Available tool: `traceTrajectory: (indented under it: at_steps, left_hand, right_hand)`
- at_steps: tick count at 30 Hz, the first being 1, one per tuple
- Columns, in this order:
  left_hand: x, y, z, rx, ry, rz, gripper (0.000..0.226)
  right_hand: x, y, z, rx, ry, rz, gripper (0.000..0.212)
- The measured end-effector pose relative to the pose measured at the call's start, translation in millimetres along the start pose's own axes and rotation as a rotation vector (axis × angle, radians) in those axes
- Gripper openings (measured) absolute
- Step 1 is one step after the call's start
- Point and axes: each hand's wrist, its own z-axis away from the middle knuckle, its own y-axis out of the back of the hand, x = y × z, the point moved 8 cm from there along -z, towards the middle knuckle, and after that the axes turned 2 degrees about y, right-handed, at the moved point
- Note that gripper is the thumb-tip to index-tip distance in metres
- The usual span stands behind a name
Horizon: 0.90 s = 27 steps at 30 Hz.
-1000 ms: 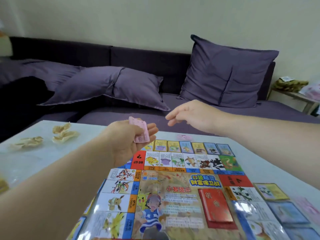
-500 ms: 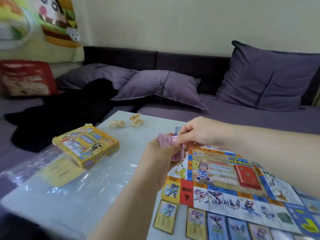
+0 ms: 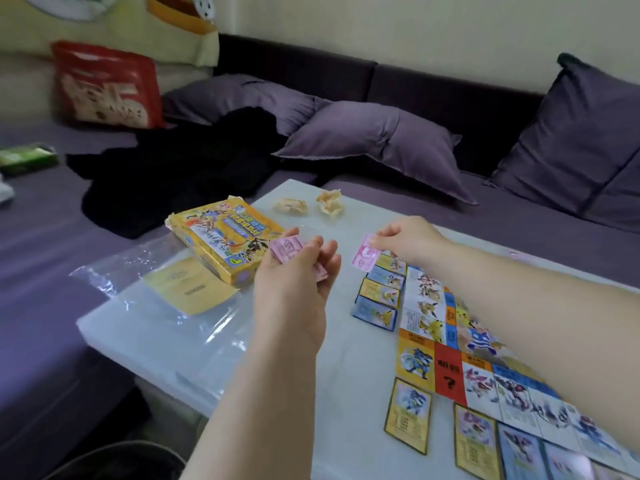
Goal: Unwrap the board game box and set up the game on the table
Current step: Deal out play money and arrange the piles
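The colourful game board (image 3: 450,337) lies flat on the white table (image 3: 349,393), with property cards (image 3: 379,292) lined along its left and near edges. My left hand (image 3: 298,282) holds a small stack of pink play-money notes (image 3: 289,247) above the table. My right hand (image 3: 405,240) pinches a single pink note (image 3: 365,256) over the board's far left corner. The yellow game box (image 3: 221,244) sits on the table's left side, beyond my left hand.
Clear plastic wrap (image 3: 166,306) and a yellow sheet (image 3: 188,289) lie beside the box. Crumpled paper scraps (image 3: 308,204) sit at the table's far edge. A purple sofa with cushions (image 3: 377,140) and a black garment (image 3: 180,168) surrounds the table. A dark bin (image 3: 117,462) stands below.
My head turned left, bringing the box and wrap into view. My right hand drew one pink note off the stack in my left hand and moved it right, over the board's corner.
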Motion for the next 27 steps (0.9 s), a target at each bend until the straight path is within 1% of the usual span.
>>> traceTrajectory:
  at_steps: [3,6,9,10,12,14,17,19,20,21,23,24,25,27]
  left_hand:
    - [0,1,-7,0.026,0.012,0.066,0.019]
    - [-4,0,-10,0.040,0.024,0.069,0.017]
    - [-6,1,-15,0.057,0.006,0.026,0.018]
    - [-6,2,-16,0.059,0.007,0.012,0.019]
    - [-8,2,-15,0.064,0.052,-0.007,0.024]
    - [-15,0,-10,0.054,0.141,-0.025,0.018]
    - [-30,-6,5,0.019,0.232,-0.090,0.016]
    - [-45,-10,17,-0.022,0.260,-0.176,0.020]
    - [-54,-13,25,-0.053,0.273,-0.233,0.020]
    - [-65,-17,34,-0.096,0.289,-0.294,0.020]
    - [-89,-27,56,-0.201,0.324,-0.407,0.019]
    - [-102,-33,69,-0.257,0.344,-0.461,0.020]
    - [-115,-39,82,-0.310,0.363,-0.512,0.022]
    - [-140,-52,108,-0.401,0.400,-0.588,0.024]
  right_hand:
    - [9,-29,-20,-0.031,0.026,0.012,0.020]
    - [19,-48,-33,-0.035,0.027,0.027,0.020]
    - [32,-47,-42,0.038,-0.017,0.110,0.036]
    - [32,-42,-40,0.071,-0.025,0.134,0.037]
    - [22,-28,-31,0.115,0.015,0.111,0.031]
    - [3,-13,-12,0.114,0.115,0.007,0.022]
    - [-27,12,34,0.030,0.252,-0.148,0.014]
    - [-36,22,69,-0.114,0.298,-0.226,0.020]
    - [-36,26,86,-0.197,0.306,-0.213,0.028]
    - [-32,30,104,-0.269,0.308,-0.147,0.038]
    - [-18,38,137,-0.361,0.299,0.068,0.055]
    - [-10,44,153,-0.380,0.288,0.145,0.057]
    - [-2,51,168,-0.389,0.275,0.163,0.053]
    - [12,68,197,-0.379,0.257,0.097,0.038]
